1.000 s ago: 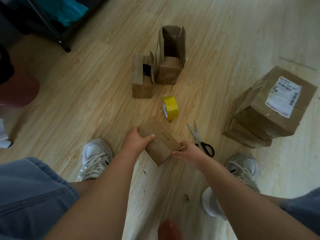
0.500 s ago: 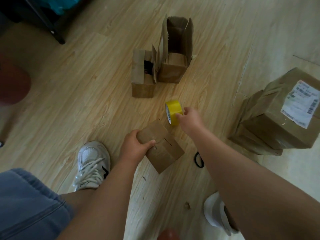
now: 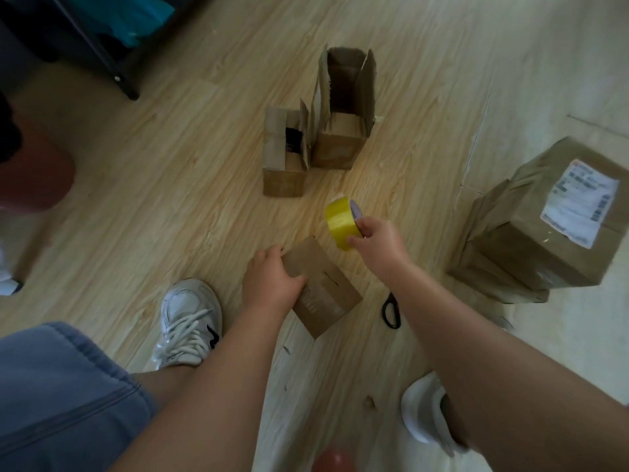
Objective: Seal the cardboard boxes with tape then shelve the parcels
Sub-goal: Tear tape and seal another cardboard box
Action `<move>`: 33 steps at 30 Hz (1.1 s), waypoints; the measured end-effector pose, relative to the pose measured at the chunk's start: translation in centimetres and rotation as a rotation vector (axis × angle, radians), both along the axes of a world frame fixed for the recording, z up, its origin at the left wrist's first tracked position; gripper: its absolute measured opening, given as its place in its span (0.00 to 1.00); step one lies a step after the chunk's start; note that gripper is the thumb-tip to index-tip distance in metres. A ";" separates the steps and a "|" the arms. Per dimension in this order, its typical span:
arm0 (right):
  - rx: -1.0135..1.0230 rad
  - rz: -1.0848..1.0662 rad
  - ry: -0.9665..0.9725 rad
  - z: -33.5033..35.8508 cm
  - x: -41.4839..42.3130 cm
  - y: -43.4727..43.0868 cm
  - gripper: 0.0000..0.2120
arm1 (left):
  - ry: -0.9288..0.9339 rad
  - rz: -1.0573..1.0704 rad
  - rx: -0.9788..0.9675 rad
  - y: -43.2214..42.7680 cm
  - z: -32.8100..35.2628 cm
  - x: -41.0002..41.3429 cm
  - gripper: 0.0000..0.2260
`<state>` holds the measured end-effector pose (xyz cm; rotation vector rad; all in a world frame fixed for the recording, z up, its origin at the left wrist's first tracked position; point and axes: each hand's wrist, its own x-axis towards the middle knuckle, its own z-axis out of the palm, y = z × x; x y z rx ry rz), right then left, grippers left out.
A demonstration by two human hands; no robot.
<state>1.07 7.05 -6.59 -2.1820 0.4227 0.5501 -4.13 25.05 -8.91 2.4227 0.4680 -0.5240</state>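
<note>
A small brown cardboard box (image 3: pixel 323 291) with closed flaps lies on the wood floor in front of me. My left hand (image 3: pixel 270 282) grips its left side, thumb across the top. My right hand (image 3: pixel 379 243) holds a yellow tape roll (image 3: pixel 340 221) lifted off the floor, just beyond the box's far corner. Two open boxes stand farther back: a short one (image 3: pixel 284 155) and a taller one (image 3: pixel 343 107) with raised flaps.
Stacked taped parcels (image 3: pixel 544 226) with a white label sit at the right. Black scissor handles (image 3: pixel 390 311) show beside my right forearm. My white shoes (image 3: pixel 189 321) flank the box. A dark shelf frame leg (image 3: pixel 126 85) stands at the far left.
My right hand left the box, reached to the tape roll on the floor, and has picked it up. My left hand stayed on the box.
</note>
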 end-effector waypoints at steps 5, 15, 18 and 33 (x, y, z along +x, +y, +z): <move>0.117 -0.043 -0.088 2.4 -2.3 -1.2 0.07 | -0.137 0.205 -0.239 -2.3 3.7 1.3 0.13; 0.220 0.101 -0.113 5.0 -6.0 -1.4 0.06 | -0.028 0.334 -0.755 -3.1 7.7 0.8 0.10; 0.254 0.114 -0.081 5.5 -6.6 -1.4 0.05 | 0.043 0.343 -0.852 -2.4 8.2 0.1 0.11; 0.212 0.193 -0.108 6.0 -7.1 -3.3 0.25 | 0.105 0.058 -0.802 -1.0 8.2 -0.1 0.11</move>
